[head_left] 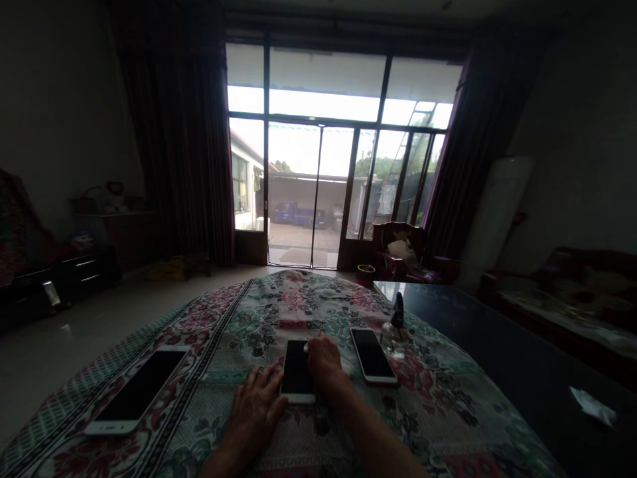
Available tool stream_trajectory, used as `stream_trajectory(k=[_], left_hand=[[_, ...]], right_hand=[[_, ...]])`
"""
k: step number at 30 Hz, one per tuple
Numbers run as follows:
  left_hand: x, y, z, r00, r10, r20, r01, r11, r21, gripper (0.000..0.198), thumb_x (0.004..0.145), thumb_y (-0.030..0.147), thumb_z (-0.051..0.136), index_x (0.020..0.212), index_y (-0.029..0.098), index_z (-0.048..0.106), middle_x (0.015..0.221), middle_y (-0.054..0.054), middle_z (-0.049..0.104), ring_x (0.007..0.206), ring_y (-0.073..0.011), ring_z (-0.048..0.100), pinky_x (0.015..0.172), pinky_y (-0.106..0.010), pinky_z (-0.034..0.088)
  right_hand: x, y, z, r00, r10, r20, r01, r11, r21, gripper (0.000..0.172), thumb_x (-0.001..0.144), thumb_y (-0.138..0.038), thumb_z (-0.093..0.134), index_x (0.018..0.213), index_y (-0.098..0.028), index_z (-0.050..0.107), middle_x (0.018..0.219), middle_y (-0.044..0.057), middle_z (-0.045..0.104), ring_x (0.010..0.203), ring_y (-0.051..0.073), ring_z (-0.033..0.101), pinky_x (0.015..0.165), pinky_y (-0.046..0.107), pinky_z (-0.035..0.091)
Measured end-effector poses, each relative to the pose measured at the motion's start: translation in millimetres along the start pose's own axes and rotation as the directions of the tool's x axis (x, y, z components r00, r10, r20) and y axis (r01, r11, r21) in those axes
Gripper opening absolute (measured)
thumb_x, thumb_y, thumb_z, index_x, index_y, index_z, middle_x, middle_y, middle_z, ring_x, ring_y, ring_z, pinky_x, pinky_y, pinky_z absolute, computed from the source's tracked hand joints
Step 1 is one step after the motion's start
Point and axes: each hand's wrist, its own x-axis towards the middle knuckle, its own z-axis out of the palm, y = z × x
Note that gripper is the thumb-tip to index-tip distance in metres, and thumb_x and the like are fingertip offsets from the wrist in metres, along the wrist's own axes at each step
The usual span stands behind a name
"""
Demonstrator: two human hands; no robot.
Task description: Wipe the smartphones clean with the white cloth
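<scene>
A white-framed phone point(297, 367) with a dark screen lies in front of me on the flowered tablecloth point(239, 378). My left hand point(255, 403) rests flat beside it, fingers spread, the thumb at its lower left corner. Over the phone's right side, my right hand point(326, 358) is closed on a crumpled white wipe point(347, 366), of which only small parts show. A second phone point(374, 356) lies to the right, close to a clear spray bottle point(395, 337) with a black nozzle. A larger white phone point(139, 390) lies at the left.
Right of the cloth stretches a dark glossy tabletop point(478, 332) with a crumpled white tissue point(594, 406) on it. Beyond the table stand a wooden chair point(401, 242) and glass doors point(313, 192). A wooden sofa point(577, 292) is at the far right.
</scene>
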Motion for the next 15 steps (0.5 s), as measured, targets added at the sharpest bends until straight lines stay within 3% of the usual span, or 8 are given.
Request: stream_trajectory(k=[7, 12, 15], left_hand=[[0, 0, -1.2, 1.0, -0.01, 0.007, 0.01, 0.999, -0.032, 0.051, 0.09, 0.036, 0.045, 0.14, 0.027, 0.05, 0.153, -0.003, 0.043, 0.145, -0.031, 0.027, 0.112, -0.049, 0.03], [0, 2, -4.3, 0.999, -0.015, 0.049, 0.015, 1.0, -0.013, 0.052, 0.09, 0.036, 0.043, 0.142, 0.027, 0.048, 0.154, -0.003, 0.041, 0.145, -0.0306, 0.025, 0.112, -0.049, 0.029], [0, 3, -4.5, 1.0, -0.01, 0.028, 0.01, 1.0, -0.007, 0.052, 0.09, 0.036, 0.042, 0.141, 0.026, 0.049, 0.153, -0.003, 0.042, 0.145, -0.0306, 0.027, 0.112, -0.049, 0.029]], right_hand=[[33, 1, 0, 0.998, 0.054, 0.036, -0.053, 0.998, -0.014, 0.031, 0.085, -0.007, 0.045, 0.093, -0.016, 0.074, 0.099, 0.014, 0.072, 0.098, 0.024, 0.066, 0.078, 0.028, 0.045], [14, 3, 13, 0.999, 0.023, -0.034, -0.025, 0.999, -0.046, 0.038, 0.091, -0.008, 0.039, 0.116, -0.017, 0.066, 0.121, 0.015, 0.065, 0.116, 0.025, 0.057, 0.096, 0.033, 0.04], [-3, 2, 20, 0.995, -0.05, -0.088, 0.044, 0.997, -0.063, 0.039, 0.09, -0.005, 0.038, 0.118, -0.015, 0.063, 0.123, 0.018, 0.062, 0.117, 0.028, 0.056, 0.096, 0.038, 0.041]])
